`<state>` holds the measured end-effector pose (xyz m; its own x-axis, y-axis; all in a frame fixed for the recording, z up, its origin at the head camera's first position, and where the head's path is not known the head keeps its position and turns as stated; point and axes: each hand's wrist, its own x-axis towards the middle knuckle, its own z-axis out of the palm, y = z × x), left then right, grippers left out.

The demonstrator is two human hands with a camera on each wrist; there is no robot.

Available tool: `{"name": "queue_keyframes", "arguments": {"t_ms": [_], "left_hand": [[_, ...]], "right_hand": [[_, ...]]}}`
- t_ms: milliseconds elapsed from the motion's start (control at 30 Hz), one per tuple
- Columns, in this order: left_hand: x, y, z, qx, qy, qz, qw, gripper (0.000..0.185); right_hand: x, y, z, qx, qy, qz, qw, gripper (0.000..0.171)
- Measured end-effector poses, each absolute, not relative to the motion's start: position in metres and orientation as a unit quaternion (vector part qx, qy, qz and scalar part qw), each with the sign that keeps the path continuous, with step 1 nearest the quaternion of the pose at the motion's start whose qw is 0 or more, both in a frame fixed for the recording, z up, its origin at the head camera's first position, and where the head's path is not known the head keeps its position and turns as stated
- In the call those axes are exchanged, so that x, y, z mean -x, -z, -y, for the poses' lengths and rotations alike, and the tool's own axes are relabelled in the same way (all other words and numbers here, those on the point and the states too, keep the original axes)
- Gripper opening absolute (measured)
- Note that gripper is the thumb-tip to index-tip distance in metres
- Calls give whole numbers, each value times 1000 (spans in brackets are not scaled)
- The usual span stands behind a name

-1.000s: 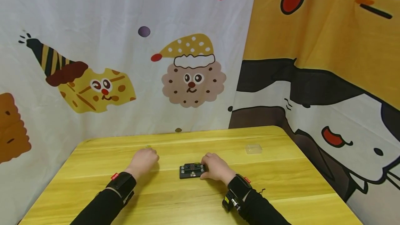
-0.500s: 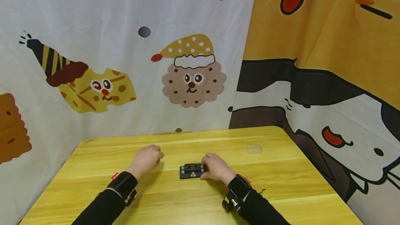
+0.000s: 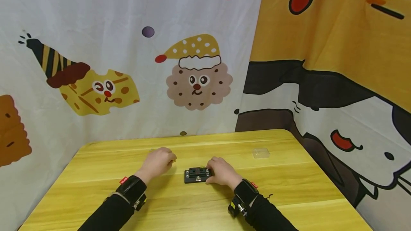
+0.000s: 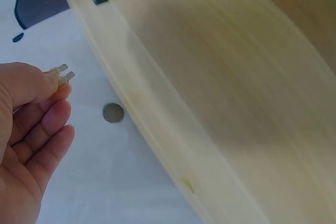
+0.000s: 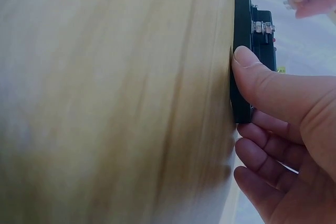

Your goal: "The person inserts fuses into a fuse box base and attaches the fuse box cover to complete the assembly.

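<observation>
My left hand (image 3: pixel 158 162) pinches a small blade fuse (image 4: pixel 62 75) between thumb and forefinger. Two flat metal prongs stick out beyond the fingertips, and the pale, translucent body is mostly covered. It is held above the table, left of a black fuse block (image 3: pixel 194 176), and apart from it. The block lies flat on the table and carries metal screws and nuts, with a bit of yellow on top near its right end. Gripping that right end is my right hand (image 3: pixel 222 172); its thumb (image 5: pixel 249 59) lies along the near edge of the base.
A clear plastic box (image 3: pixel 260 153) lies at the back right of the wood-grain table (image 3: pixel 199 209). Near the back left is a small yellowish piece (image 4: pixel 187 184), partly behind the left hand in the head view. Printed curtains (image 3: pixel 192 124) hang close behind the table.
My left hand has come right from the back left of the table, nearer the fuse block, carrying the blade fuse. The right hand and the block have stayed in place.
</observation>
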<state>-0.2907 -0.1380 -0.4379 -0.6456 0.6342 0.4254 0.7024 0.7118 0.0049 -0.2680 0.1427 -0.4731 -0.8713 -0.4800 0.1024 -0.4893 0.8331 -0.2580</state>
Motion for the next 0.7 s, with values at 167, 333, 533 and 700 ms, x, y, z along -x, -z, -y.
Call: {"name": "queue_keyframes", "arguments": {"t_ms": [167,333,533,700], "left_hand": [[289,436,125,384,101,896,200,17],[286,432,110,391,110,892,198,15],[283,430,95,398,112,890,192,14],[281,430,84,410,123,886,180,14]], "right_hand": [[269,474,-143,-255,-137,957,19,45],[270,474,-142,-255,-137,957,20,45],[270,474,-143,-258,-139,956,20,44],[270,473,-143,-264,-137,954,26,44]]}}
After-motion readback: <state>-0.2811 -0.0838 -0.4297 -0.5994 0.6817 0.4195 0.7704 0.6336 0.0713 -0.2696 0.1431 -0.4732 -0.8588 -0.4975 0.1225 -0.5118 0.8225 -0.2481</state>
